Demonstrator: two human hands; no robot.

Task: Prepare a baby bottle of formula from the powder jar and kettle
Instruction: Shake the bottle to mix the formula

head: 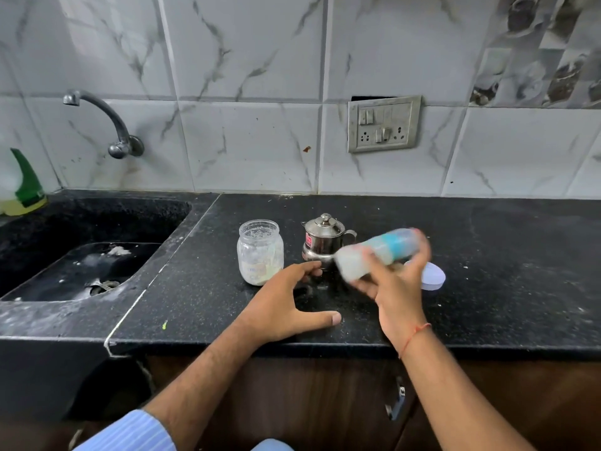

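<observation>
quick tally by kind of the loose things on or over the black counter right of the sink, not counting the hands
Glass jars: 1, the powder jar, open-topped
Metal kettles: 1, the kettle, lid on
Baby bottles: 1, the baby bottle, tilted and blurred, gripped by the right hand
White lids: 1, the white lid, flat behind that hand
Total: 4

Baby bottle (379, 252) motion-blurred, outline smeared, markings and contents unreadable; right hand (395, 281) gripping it, fingertips blurred too; white lid-like object (434, 276) on counter partly hidden behind that hand; kettle (323, 239) lower right covered by bottle, red label too small to read; jar (260, 252) label illegible; green-capped bottle (24, 187) cut off by left edge; both forearms cut by bottom edge.
</observation>
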